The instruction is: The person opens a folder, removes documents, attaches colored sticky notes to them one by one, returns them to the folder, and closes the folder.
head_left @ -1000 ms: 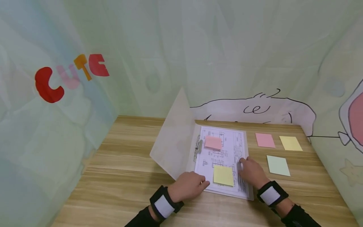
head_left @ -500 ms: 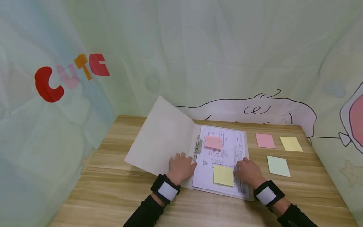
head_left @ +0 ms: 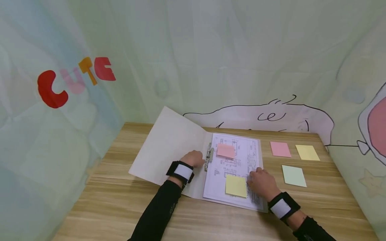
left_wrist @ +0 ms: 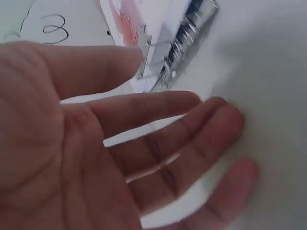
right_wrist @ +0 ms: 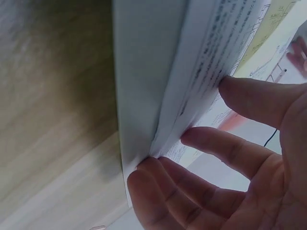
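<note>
An open white folder (head_left: pixel 169 144) lies on the wooden table, its cover spread to the left. Drawing sheets (head_left: pixel 215 187) sit inside, bearing a pink sticky note (head_left: pixel 226 150) and a yellow sticky note (head_left: pixel 236 186). My left hand (head_left: pixel 193 158) is over the inside of the cover, beside the metal clip (head_left: pixel 208 156) at the spine. Its fingers are loosely extended and hold nothing in the left wrist view, with the metal clip (left_wrist: pixel 180 48) beyond them. My right hand (head_left: pixel 263 183) rests its fingertips on the sheets and folder along their right edge.
On the table to the right lie a pink note (head_left: pixel 280 149), a yellow note (head_left: pixel 307 152) and a pale green note (head_left: pixel 294 176). A printed cloth backdrop (head_left: pixel 211 67) rises behind and at both sides of the table.
The folder's cover has swung down leftward from a steep angle. My left hand has moved from the lower edge up across the cover to the clip. The right hand has shifted slightly left.
</note>
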`<state>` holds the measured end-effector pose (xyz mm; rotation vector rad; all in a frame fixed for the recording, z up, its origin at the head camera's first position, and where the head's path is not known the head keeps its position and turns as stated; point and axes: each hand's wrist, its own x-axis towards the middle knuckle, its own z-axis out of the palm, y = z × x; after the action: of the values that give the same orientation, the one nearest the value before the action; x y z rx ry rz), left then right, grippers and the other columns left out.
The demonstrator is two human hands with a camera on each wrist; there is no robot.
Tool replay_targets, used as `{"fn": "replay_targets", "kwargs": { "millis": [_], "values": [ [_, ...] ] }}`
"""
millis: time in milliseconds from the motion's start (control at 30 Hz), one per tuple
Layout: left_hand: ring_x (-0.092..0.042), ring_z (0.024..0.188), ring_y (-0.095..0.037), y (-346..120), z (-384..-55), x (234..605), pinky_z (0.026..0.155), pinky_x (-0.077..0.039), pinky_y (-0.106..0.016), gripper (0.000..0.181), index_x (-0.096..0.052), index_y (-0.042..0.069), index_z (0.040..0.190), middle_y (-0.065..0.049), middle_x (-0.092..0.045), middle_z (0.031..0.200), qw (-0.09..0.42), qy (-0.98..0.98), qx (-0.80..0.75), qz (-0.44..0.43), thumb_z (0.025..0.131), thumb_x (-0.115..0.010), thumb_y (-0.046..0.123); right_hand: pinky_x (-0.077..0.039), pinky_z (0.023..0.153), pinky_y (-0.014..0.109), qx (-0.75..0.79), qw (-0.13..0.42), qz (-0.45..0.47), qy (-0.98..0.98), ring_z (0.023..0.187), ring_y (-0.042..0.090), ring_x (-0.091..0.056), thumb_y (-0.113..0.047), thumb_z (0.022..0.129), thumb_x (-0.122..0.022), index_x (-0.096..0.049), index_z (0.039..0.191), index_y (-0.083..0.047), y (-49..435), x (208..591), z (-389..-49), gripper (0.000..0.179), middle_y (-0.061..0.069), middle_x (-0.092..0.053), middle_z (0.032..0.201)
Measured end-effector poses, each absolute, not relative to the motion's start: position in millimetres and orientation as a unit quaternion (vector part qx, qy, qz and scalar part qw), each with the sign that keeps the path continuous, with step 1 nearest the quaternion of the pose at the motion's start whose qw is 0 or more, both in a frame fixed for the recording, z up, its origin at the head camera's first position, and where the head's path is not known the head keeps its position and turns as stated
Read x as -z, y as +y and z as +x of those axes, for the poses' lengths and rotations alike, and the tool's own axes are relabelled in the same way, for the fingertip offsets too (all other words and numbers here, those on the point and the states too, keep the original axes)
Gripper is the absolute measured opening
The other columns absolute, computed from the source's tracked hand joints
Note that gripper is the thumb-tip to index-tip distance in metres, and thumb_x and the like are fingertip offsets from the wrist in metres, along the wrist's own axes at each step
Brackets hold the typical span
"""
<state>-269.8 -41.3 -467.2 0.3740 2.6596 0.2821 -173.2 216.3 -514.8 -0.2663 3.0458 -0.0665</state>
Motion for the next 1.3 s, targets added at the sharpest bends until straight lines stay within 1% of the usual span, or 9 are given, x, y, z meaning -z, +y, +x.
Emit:
{"fn": "replay_targets", "kwargs": {
  "millis": [133,267,367,567,800,900,1033,1167,1300],
  "values": [
    [-0.038,0.055,-0.016,-32.9,-289.6,470.7,0.050,-0.030,-0.027,0.028,-0.061,0.004,0.092,-0.005,-0.040,0.065,0.269,0.934,-0.175,0.160,0.100,-0.041,0.022,-0.045,0.059,0.035,0.026,0.041,-0.082,0.995,0.065,0.023,-0.046,-0.026,0.086,-0.067,-0.069,0.099,-0.002,216.3,515.6,-174.1,0.028,0.013,-0.058,0.082],
    [-0.045,0.069,-0.019,-25.3,-303.3,476.3,0.060,-0.035,-0.028,0.032,-0.060,0.003,0.116,-0.007,-0.053,0.082,0.258,0.914,-0.260,0.176,0.102,-0.037,0.020,-0.045,0.057,0.034,0.026,0.035,-0.082,0.996,0.064,0.022,-0.046,-0.026,0.086,-0.067,-0.070,0.098,-0.002,216.8,514.3,-174.0,0.027,0.013,-0.058,0.081],
    [-0.048,0.085,-0.022,-22.4,-310.3,480.6,0.072,-0.038,-0.031,0.034,-0.055,0.000,0.123,-0.009,-0.056,0.101,0.251,0.902,-0.318,0.152,0.101,-0.036,0.018,-0.046,0.057,0.034,0.025,0.033,-0.081,0.996,0.064,0.022,-0.046,-0.026,0.086,-0.067,-0.070,0.097,-0.001,216.4,513.5,-173.8,0.027,0.013,-0.059,0.081],
    [-0.046,0.089,-0.025,-20.9,-319.0,486.7,0.073,-0.036,-0.034,0.030,-0.054,-0.004,0.112,-0.012,-0.051,0.097,0.245,0.883,-0.392,0.080,0.099,-0.037,0.016,-0.048,0.060,0.036,0.028,0.031,-0.082,0.996,0.066,0.022,-0.048,-0.026,0.086,-0.068,-0.070,0.099,-0.001,215.7,516.0,-173.7,0.028,0.014,-0.060,0.085],
    [-0.047,0.099,-0.026,-17.1,-318.8,486.2,0.085,-0.039,-0.039,0.038,-0.052,-0.001,0.125,-0.012,-0.054,0.110,0.236,0.879,-0.411,0.046,0.100,-0.038,0.024,-0.047,0.062,0.035,0.024,0.030,-0.087,0.995,0.067,0.022,-0.047,-0.025,0.086,-0.068,-0.070,0.099,0.000,217.5,515.1,-173.8,0.028,0.014,-0.059,0.084],
    [-0.049,0.088,-0.023,-19.6,-316.8,484.2,0.074,-0.040,-0.034,0.034,-0.060,0.000,0.113,-0.009,-0.057,0.097,0.201,0.893,-0.398,0.061,0.100,-0.040,0.024,-0.047,0.062,0.035,0.022,0.032,-0.090,0.995,0.067,0.022,-0.047,-0.025,0.087,-0.067,-0.070,0.098,0.000,216.8,513.8,-173.7,0.028,0.013,-0.059,0.083],
    [-0.048,0.074,-0.020,-24.4,-314.6,480.5,0.061,-0.036,-0.028,0.029,-0.066,0.001,0.098,-0.006,-0.055,0.080,0.155,0.903,-0.392,0.078,0.097,-0.046,0.022,-0.047,0.061,0.036,0.026,0.032,-0.092,0.995,0.067,0.022,-0.047,-0.025,0.087,-0.067,-0.070,0.099,0.000,217.6,514.9,-173.5,0.028,0.013,-0.059,0.083],
    [-0.049,0.073,-0.019,-28.2,-310.6,476.4,0.060,-0.036,-0.027,0.027,-0.069,0.000,0.097,-0.005,-0.058,0.080,0.141,0.905,-0.392,0.092,0.095,-0.051,0.021,-0.046,0.061,0.036,0.028,0.037,-0.090,0.995,0.068,0.023,-0.047,-0.025,0.086,-0.067,-0.070,0.100,0.000,219.0,515.8,-174.0,0.028,0.014,-0.059,0.084],
    [-0.045,0.066,-0.016,-33.6,-306.2,473.6,0.056,-0.031,-0.025,0.027,-0.070,-0.001,0.089,-0.004,-0.057,0.073,0.143,0.910,-0.373,0.112,0.095,-0.054,0.019,-0.047,0.063,0.036,0.028,0.040,-0.088,0.995,0.069,0.023,-0.048,-0.025,0.087,-0.067,-0.070,0.101,0.000,218.6,516.2,-174.6,0.029,0.015,-0.059,0.086]
  ]
}}
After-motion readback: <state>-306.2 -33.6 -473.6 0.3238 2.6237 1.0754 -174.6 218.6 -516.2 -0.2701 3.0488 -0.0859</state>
